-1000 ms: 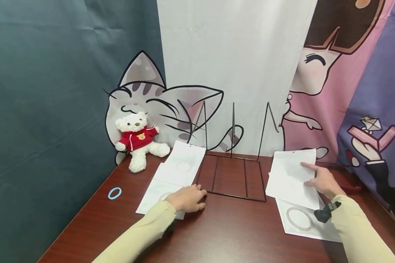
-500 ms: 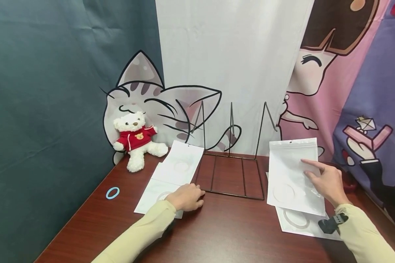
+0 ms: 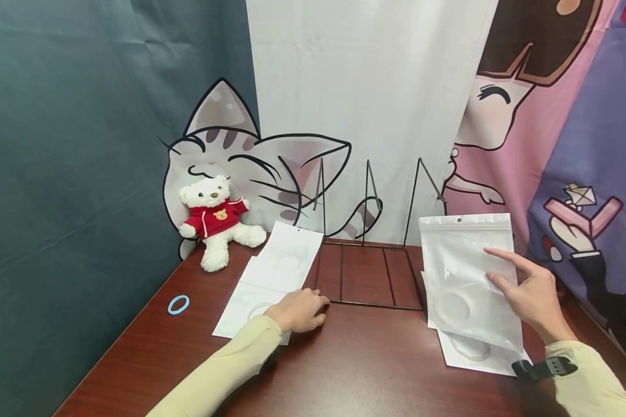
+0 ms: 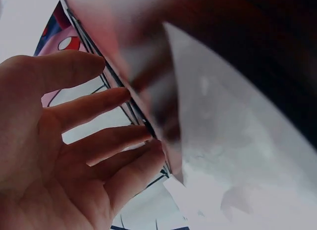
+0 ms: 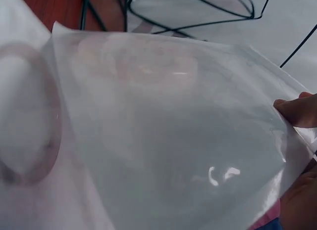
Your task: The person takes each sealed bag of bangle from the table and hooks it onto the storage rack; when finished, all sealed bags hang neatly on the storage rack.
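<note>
My right hand (image 3: 534, 298) holds a white resealable pouch (image 3: 451, 260) by its right edge, index finger and thumb lying across its clear front. A round ring shape shows low in that pouch, which hangs tilted over another pouch (image 3: 466, 353). In the right wrist view the pouch (image 5: 163, 116) fills most of the picture, a fingertip at its edge. My left hand (image 3: 297, 311) touches the front left corner of a black wire rack (image 3: 375, 305). Its fingers (image 4: 99, 104) reach loosely to the wire in the left wrist view. Under the left wrist lie overlapping white pouches (image 3: 292, 255).
A white teddy bear (image 3: 216, 223) in a red hoodie sits at the back left. A light blue ring (image 3: 178, 304) lies near the left edge of the brown table (image 3: 355, 370). Three bent prongs rise from the rack's back, before a printed curtain (image 3: 375, 69).
The right hand has lifted the top pouch off the pouch beneath and tilted it toward the camera. The rack's front has shifted slightly up and right with the left hand.
</note>
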The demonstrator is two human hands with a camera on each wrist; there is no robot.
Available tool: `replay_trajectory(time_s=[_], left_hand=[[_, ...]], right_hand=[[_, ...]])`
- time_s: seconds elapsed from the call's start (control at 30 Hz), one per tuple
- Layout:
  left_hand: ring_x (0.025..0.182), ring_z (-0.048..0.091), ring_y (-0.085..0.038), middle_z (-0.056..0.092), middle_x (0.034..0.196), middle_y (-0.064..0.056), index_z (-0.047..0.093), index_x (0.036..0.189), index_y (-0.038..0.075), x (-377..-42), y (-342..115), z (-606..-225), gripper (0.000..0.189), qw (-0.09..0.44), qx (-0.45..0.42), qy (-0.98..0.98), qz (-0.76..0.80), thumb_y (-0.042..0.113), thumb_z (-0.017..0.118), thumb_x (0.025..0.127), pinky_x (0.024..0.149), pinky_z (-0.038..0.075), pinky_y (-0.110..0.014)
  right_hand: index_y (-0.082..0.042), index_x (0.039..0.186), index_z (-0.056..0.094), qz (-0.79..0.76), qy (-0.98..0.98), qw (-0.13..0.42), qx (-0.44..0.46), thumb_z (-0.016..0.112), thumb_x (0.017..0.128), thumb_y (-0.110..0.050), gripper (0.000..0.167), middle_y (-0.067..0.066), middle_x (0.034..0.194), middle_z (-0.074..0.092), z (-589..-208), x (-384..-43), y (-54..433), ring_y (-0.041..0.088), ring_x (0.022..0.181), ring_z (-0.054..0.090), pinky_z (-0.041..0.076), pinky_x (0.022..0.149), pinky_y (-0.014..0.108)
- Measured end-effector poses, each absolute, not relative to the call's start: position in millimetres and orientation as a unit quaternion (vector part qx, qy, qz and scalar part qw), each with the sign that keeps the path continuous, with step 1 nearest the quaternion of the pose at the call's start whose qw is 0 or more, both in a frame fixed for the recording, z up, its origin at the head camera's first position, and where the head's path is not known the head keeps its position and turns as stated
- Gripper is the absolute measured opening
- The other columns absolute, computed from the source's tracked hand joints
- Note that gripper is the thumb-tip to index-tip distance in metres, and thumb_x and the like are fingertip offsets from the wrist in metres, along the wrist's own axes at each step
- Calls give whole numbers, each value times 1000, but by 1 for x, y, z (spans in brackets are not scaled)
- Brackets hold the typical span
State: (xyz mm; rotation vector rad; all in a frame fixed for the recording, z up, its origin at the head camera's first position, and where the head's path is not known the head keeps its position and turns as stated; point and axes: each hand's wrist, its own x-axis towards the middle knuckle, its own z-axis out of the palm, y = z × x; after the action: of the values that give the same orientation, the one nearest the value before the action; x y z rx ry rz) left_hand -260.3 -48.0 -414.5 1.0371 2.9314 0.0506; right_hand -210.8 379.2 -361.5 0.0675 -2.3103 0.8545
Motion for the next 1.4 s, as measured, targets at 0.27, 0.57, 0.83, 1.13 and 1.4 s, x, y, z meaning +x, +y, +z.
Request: replay_trajectory(time_s=[0.27, 0.57, 0.83, 1.13, 1.4], left_hand=[[126, 64, -26, 65, 136, -16, 61, 137, 13, -260, -49, -420, 44, 14, 334, 942, 17, 25, 64, 95, 100, 55, -39], [129, 62, -30, 61, 139, -22, 59, 141, 9, -263, -45, -416, 47, 34, 336, 941, -12, 25, 63, 96, 104, 52, -37], [134, 55, -35, 55, 144, -27, 55, 139, -5, -262, -45, -415, 54, 53, 317, 947, -21, 29, 61, 97, 111, 47, -40], [134, 56, -34, 54, 145, -26, 55, 142, 3, -254, -53, -417, 55, 34, 314, 949, -22, 31, 62, 96, 108, 49, -40], [125, 62, -31, 62, 136, -21, 59, 140, 9, -251, -57, -416, 52, 11, 318, 948, -28, 30, 65, 94, 99, 55, -42]], right_hand=[[-16, 126, 71, 356, -872, 328, 74, 82, 76, 4, 55, -33, 81, 57, -351, -198, 366, -6, 64, 38, 33, 59, 15], [-12, 127, 70, 374, -858, 333, 115, 82, 70, 13, 63, -2, 60, 20, -337, -190, 352, 9, 49, 15, 18, 43, 25], [-4, 125, 70, 407, -831, 345, 155, 80, 69, 18, 61, -15, 61, 47, -323, -189, 341, 5, 55, 34, 29, 47, 18], [-4, 126, 70, 417, -827, 347, 149, 79, 71, 17, 59, -20, 70, 53, -316, -196, 334, -1, 61, 42, 35, 51, 15], [-1, 127, 68, 443, -814, 351, 135, 76, 73, 18, 57, -21, 105, 67, -323, -207, 333, -3, 81, 50, 40, 70, 10]])
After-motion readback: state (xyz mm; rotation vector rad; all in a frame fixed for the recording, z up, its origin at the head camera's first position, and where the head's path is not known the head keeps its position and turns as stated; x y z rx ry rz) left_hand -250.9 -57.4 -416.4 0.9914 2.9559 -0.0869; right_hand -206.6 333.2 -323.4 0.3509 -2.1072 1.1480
